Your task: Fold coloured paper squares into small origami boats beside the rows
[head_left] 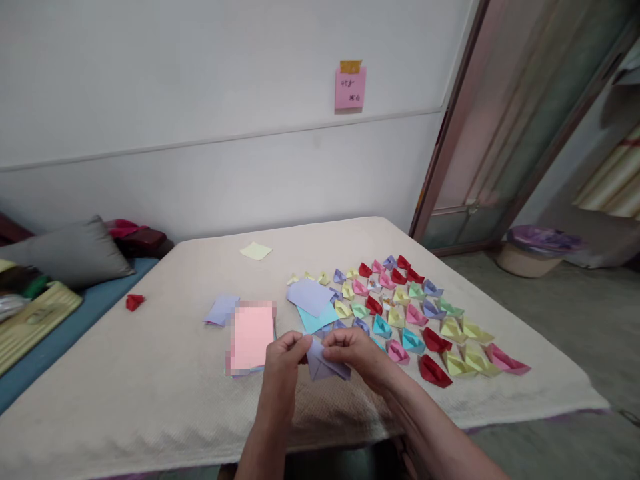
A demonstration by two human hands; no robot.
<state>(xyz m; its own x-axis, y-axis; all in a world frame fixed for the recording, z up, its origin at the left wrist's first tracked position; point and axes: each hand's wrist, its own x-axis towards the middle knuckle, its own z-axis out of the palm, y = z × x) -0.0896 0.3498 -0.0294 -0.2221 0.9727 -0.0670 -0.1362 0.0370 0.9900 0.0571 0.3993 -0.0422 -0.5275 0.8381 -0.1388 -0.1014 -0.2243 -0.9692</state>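
Between my two hands, above the table's front part, is a piece of lavender origami paper [323,367] folded into a small angular shape. My left hand [287,353] pinches its left upper corner between thumb and fingers. On the other side, my right hand [353,347] grips the upper right edge with thumb and forefinger. Just beyond the hands lie a loose lavender sheet [310,297] and a turquoise sheet [317,317] partly under it. A stack of paper with a pink top sheet [253,337], blurred in the picture, sits left of my left hand.
Many folded paper boats [413,340] in several colours stand in rows on the right. A lavender sheet [221,311], a pale yellow sheet [256,251] and a red folded piece [134,302] lie on the cloth-covered table [165,387]. A pink note [350,90] is taped to the wall.
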